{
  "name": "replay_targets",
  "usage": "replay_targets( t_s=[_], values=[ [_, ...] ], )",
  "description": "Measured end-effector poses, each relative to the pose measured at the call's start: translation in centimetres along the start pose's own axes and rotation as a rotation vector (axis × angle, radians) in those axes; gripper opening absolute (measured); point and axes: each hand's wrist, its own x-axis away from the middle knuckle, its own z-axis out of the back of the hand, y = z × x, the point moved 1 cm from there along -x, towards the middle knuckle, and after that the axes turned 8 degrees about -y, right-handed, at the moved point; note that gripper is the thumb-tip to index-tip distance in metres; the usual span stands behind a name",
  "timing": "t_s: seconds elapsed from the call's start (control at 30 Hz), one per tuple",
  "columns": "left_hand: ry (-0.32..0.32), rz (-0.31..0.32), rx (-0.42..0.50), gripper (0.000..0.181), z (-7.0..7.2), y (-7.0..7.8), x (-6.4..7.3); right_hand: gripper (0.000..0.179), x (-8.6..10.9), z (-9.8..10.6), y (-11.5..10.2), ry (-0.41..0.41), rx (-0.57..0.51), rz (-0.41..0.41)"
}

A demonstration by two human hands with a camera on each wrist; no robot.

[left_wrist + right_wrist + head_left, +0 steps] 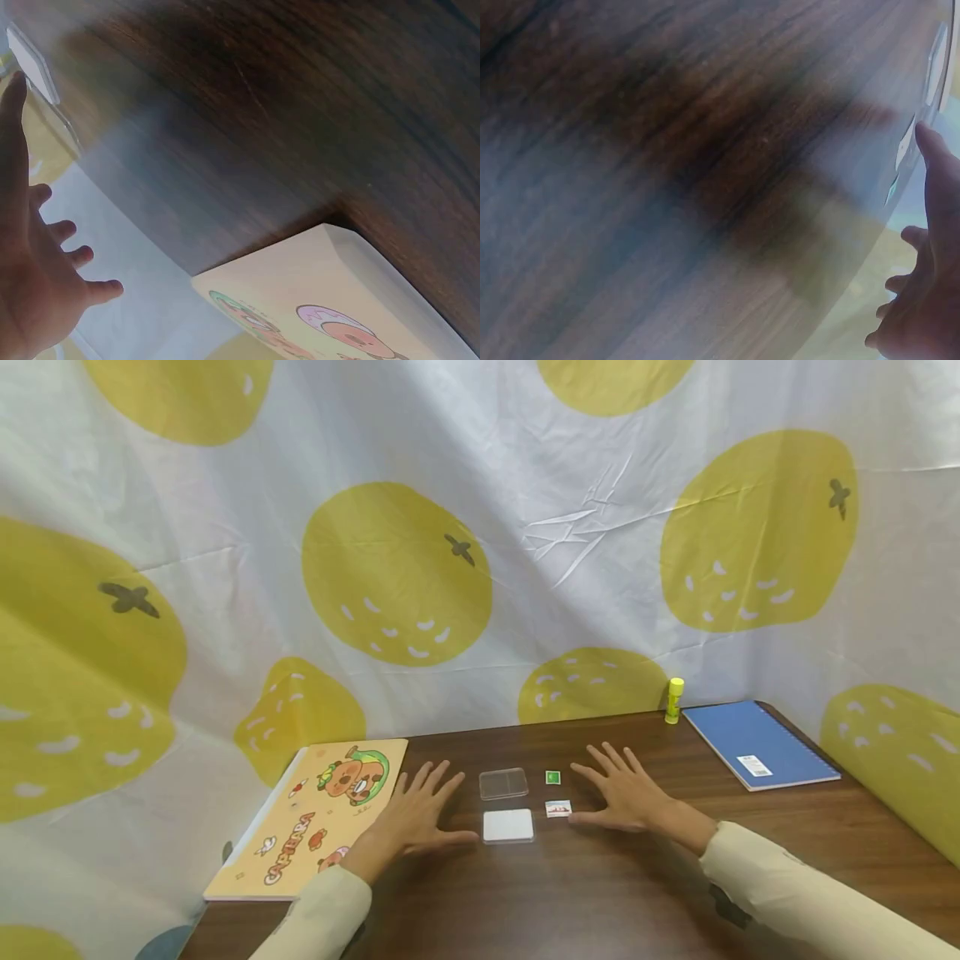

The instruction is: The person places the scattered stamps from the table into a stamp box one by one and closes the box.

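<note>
1. The left hand [420, 814] is spread, palm down, its fingers apart and nothing in its grasp; its thumb points toward the white card in a clear case.
2. The right hand [628, 797] is spread the same way, fingers apart and holding nothing. Whether either palm rests on the table [570, 897] I cannot tell.
3. Between the 2 hands lie 4 small flat things, in 2 columns.
4. The column nearer the left hand has a clear plastic lid [502, 784] at the back and the white card in a clear case [508, 827] in front of it, the 2 lying apart. The left thumb tip is just beside the case's left edge.
5. The column nearer the right hand has a green stamp [552, 777] at the back and a white stamp with a reddish picture [558, 809] in front. The right thumb tip is at the white stamp's right edge; contact is unclear.
6. On the left, a capybara book [300, 827] lies flat, partly hidden by the left hand and sleeve [330, 902].
7. Beyond the right hand, a yellow glue stick [674, 702] stands upright near a blue notebook [761, 743], which lies flat.
8. Behind everything hangs a white curtain [555, 602] with yellow fruit shapes.
</note>
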Motion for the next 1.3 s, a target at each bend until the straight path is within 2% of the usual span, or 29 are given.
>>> replay_targets(
  t_s=[0.5,0.8,1.0,1.3],
  values=[
    [0.004,-0.07,-0.012,0.097,0.0,1.1,-0.5,0.074,0.0,0.2,-1.2,-0.027,0.027,0.044],
    [-0.016,-0.118,-0.029,0.094,-0.1,2.1,-1.1,0.061,-0.5,0.1,-2.3,0.003,0.008,0.12],
    [-0.042,-0.147,-0.018,0.092,-0.1,2.8,-1.2,0.052,-0.8,0.0,-2.6,0.041,0.024,0.205],
    [-0.041,-0.213,-0.041,0.073,-0.2,3.4,-1.6,0.042,-1.2,0.1,-2.9,-0.008,0.022,0.21]
  ],
)
